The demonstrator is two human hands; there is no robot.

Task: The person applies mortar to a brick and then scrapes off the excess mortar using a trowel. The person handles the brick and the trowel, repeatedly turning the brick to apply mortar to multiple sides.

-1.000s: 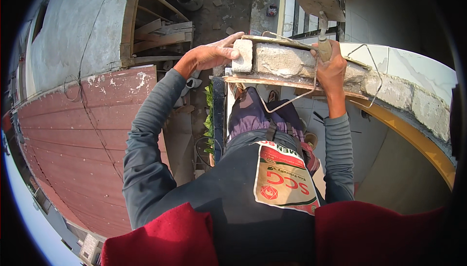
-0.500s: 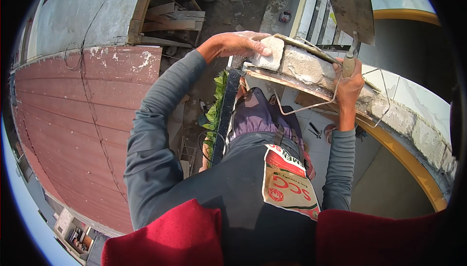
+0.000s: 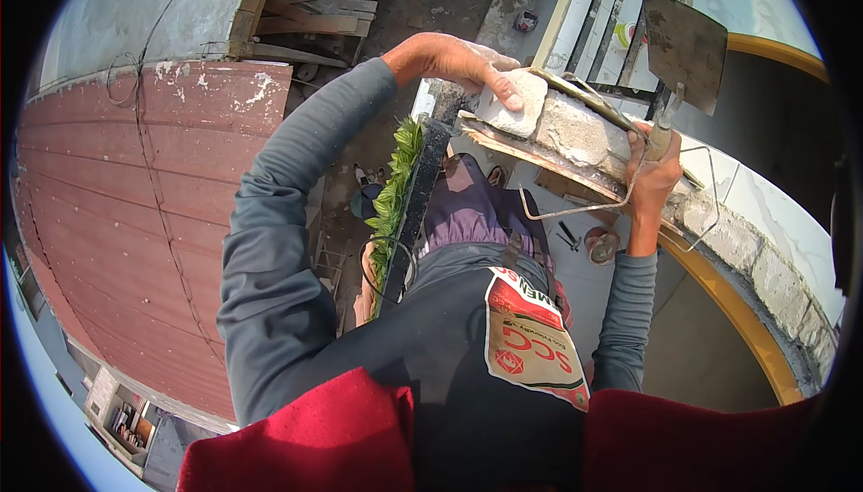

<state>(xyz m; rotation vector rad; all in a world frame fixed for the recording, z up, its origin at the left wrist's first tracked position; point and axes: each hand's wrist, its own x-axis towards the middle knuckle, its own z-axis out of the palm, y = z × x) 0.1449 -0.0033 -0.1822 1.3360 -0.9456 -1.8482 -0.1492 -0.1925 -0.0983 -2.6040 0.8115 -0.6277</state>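
Observation:
My left hand (image 3: 472, 71) curls over a pale, squarish block piece (image 3: 520, 101) at the near-left end of a narrow masonry course (image 3: 584, 137). Its thumb presses on the face, and the other fingers are partly hidden behind. A trowel (image 3: 683, 51) is in my right hand (image 3: 654, 177), closed round the wooden handle, with the mortar-stained blade pointing up and away. That hand rests against the course, its fingertips by the thin board (image 3: 589, 98) along the far side. Another board (image 3: 539, 161) lines the near side. A bent metal rod (image 3: 575, 211) spans the course beside my right hand.
A dark ledge with green leaves (image 3: 395, 186) stands left of my legs. Farther left is a reddish corrugated roof (image 3: 99, 186). The block wall (image 3: 773, 249) curves right above a yellow arch (image 3: 746, 321). Tools (image 3: 568, 236) and a round container (image 3: 602, 245) lie below.
The view has shifted a little. Both hands, the block piece and the trowel now appear farther right in the picture. Each hand keeps its hold.

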